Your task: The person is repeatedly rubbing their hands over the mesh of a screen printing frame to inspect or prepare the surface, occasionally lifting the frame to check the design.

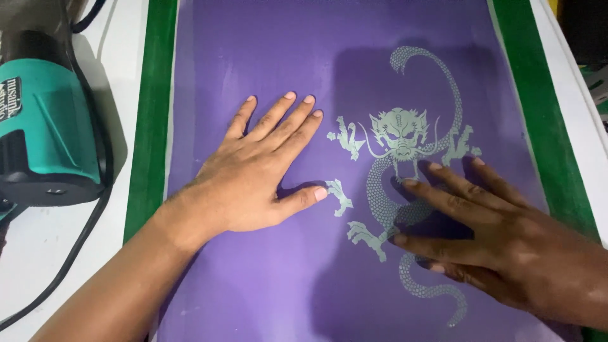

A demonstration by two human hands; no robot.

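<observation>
A flat purple printing screen with a pale grey dragon stencil (405, 164) lies on the white worktop (38, 253), bordered on both long sides by strips of green tape (149, 114). The left hand (253, 174) rests palm down on the plain purple mesh to the left of the dragon, its fingers (288, 114) spread wide and flat, gripping nothing; the thumb tip lies just beside one of the dragon's small claw shapes, and the fingertips stop just short of the claw at the upper left of the head. The right hand (500, 237) lies directly over the dragon's coiled body, fingers (443, 180) extended and slightly apart, pressed flat against the screen with their tips just below the dragon's head; it too holds nothing. To the far left, off the screen, a teal and black heat gun (47, 133) lies on the worktop, its black cable (76, 253) trailing down towards the lower edge.
</observation>
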